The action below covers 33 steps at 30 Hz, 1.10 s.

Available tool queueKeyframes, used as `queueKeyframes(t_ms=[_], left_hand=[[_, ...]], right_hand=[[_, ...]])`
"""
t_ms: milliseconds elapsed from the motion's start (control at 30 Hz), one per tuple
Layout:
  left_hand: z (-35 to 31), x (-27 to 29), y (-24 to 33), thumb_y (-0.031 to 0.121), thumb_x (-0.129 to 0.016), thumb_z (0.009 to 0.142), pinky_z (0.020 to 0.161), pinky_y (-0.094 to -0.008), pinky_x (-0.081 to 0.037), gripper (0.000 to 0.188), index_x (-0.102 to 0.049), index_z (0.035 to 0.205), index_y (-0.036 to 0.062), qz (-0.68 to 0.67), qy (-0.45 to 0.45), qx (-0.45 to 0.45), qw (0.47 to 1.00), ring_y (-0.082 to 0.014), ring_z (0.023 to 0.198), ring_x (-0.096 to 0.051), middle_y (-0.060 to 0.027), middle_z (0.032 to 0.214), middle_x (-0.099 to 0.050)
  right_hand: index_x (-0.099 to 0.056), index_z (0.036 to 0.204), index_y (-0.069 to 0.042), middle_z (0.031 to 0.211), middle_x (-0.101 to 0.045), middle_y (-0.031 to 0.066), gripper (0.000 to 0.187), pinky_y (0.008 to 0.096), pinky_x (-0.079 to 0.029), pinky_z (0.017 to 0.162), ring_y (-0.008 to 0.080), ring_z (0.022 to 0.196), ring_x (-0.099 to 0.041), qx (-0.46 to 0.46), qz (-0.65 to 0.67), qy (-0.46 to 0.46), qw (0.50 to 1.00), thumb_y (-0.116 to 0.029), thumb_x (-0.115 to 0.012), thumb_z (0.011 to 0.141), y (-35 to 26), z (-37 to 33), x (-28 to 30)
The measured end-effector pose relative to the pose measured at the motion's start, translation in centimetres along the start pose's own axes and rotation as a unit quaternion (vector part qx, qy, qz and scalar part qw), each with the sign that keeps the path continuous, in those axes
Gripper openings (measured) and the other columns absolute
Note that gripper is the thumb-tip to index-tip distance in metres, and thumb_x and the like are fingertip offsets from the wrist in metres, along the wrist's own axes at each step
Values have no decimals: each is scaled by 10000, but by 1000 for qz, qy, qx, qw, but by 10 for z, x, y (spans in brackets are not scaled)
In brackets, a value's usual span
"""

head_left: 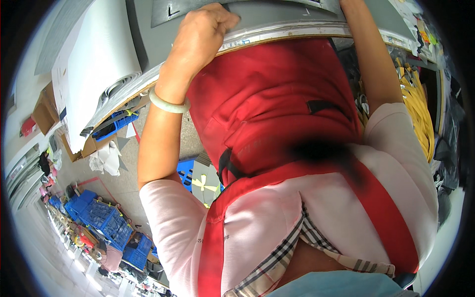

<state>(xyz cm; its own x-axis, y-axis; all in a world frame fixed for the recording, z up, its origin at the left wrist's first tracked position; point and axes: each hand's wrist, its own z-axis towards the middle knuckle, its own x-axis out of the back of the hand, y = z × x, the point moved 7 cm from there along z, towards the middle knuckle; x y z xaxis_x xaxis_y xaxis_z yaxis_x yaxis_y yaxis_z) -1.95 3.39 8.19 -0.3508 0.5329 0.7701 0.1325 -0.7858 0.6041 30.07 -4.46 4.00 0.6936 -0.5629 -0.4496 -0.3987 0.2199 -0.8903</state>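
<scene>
At the table's near edge, my left hand (203, 35) is closed with its fingers curled under. It rests over the dark grey sheet (163, 42), beside a lighter grey flat panel (247, 9) with small cut-out slots. Whatever its fingers may hold is hidden beneath them. A pale bangle (169, 103) circles that wrist. My right forearm (371, 54) reaches up past the panel's right end, and the hand itself lies beyond the top of the picture.
A large roll of white-grey sheet material (106, 54) lies on the table's left. Yellow strips (415, 106) hang at the right below the tabletop. Crumpled paper (105, 158) and blue crates (106, 222) are on the floor at left. My red apron (277, 94) is close against the table edge (287, 40).
</scene>
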Motion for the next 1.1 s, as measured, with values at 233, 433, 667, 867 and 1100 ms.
queueKeyframes(t_ms=[233, 433, 667, 867, 1100], left_hand=[[-2, 0, 9, 113, -758, 911, 751, -321, -556, 194, -768, 1069, 2, -6, -7, 49, 999, -245, 819, -711, -103, 1009, -732], [-4, -1, 8, 138, -754, 919, 760, -336, -555, 213, -760, 1089, 9, -10, -4, -3, 1000, -270, 817, -710, -107, 997, -726], [-33, 17, 14, -66, -616, 815, 964, -434, -525, 407, -692, 1199, 43, 191, 32, -46, 980, -370, 1120, -636, -130, 1208, -674], [-9, -6, 31, -97, -603, 759, 959, -420, -531, 475, -698, 1194, 66, 210, 48, -90, 972, -342, 1098, -627, -112, 1177, -667], [72, -73, 92, -43, -608, 792, 965, -413, -525, 410, -705, 1176, 65, 127, 53, -202, 970, -329, 1113, -624, -109, 1155, -680]], right_hand=[[-649, 1269, -68, 1149, -714, 42, 325, 293, -578, 871, 157, 1006, -696, -4, 18, 17, 1000, -190, -730, 979, -1, 0, 11], [-684, 1191, -73, 1078, -733, 34, 236, 300, -589, 859, 159, 955, -711, -11, 35, -25, 999, -165, -726, 978, 8, 3, 5], [-685, 1195, -91, 1062, -735, 26, 246, 305, -590, 841, 156, 929, -714, -11, 40, 3, 999, -174, -739, 970, 3, 2, 3], [-650, 1262, -93, 1099, -728, 34, 299, 306, -589, 836, 161, 938, -713, -90, 168, -75, 979, -229, -701, 1001, 8, 9, 10], [-612, 1325, -75, 1176, -711, 55, 387, 323, -575, 889, 178, 1026, -698, 46, 76, 19, 996, -310, -667, 1023, -41, -12, 19]])
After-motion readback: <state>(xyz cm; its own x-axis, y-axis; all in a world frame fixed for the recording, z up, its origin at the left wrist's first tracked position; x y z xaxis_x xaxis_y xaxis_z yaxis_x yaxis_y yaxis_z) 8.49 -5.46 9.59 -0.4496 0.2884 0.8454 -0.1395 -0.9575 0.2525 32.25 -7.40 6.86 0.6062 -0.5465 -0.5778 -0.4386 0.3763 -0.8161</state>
